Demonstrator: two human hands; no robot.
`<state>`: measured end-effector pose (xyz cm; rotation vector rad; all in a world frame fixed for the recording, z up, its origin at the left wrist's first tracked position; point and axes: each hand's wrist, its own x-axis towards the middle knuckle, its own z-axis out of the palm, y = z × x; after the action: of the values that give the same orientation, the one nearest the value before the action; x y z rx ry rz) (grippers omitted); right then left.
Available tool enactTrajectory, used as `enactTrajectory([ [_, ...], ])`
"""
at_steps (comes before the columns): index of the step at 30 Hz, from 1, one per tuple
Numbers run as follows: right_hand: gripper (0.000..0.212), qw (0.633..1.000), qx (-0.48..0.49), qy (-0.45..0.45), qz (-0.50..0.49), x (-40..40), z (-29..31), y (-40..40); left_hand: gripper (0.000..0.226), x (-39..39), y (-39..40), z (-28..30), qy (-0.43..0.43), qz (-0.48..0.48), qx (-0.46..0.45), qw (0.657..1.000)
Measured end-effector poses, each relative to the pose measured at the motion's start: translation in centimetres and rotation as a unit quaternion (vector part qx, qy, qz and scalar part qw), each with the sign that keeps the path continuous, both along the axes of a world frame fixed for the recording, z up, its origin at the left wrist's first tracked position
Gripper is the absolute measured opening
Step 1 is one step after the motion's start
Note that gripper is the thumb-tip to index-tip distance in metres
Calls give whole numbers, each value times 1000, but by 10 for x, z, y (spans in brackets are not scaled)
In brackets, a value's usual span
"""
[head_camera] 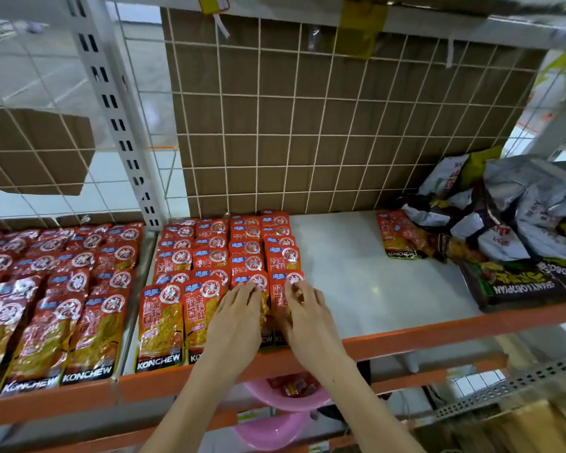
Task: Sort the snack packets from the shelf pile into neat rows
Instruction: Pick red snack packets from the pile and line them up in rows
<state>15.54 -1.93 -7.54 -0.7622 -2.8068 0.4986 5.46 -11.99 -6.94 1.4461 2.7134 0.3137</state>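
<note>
Both hands, left hand (234,317) and right hand (307,317), fingers flat, press the front red Konchew packet (276,300) square, aligning its row (281,246).

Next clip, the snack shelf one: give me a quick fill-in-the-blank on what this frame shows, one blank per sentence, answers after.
1. Both hands, the left hand and right hand, rest on the front packets of the ____ rows.
2. The unsorted pile lies at the shelf's ____ end.
3. The shelf's front edge is coloured ____.
4. The basins below are ____.

Answers: red; right; orange; pink
</note>
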Motion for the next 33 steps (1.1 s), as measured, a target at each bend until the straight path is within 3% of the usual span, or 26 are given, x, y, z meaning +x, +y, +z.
enactTrajectory([
  [2, 53, 1000, 10, 13, 2, -2, -4, 3, 56, -1, 3, 6, 6, 7, 11, 1000],
  [7, 60, 1000, -2, -13, 23, 0, 0, 11, 48, 6, 16, 25, -1, 23, -68, 997],
  [10, 59, 997, -47, 30, 56, 10, 10, 27, 34, 7, 29, 44, 10, 49, -87, 995],
  [14, 38, 993, 12, 109, -49, 31, 15, 87, 33, 14, 79, 68, 44, 25, -32, 998],
  [21, 39, 977, 77, 0, -197, 83, 34, 220, 35, 59, 221, 69, 86, -84, -9, 993],
  [24, 36, 976, 90, -41, -193, 94, 35, 263, 37, 71, 272, 58, 82, -87, -21, 993],
  [30, 40, 979, 88, -126, -136, 89, 31, 314, 38, 76, 325, 42, 117, -73, -134, 981],
  [33, 36, 979, 85, -146, -112, 81, 22, 329, 53, 76, 341, 32, 80, -43, -148, 985],
])
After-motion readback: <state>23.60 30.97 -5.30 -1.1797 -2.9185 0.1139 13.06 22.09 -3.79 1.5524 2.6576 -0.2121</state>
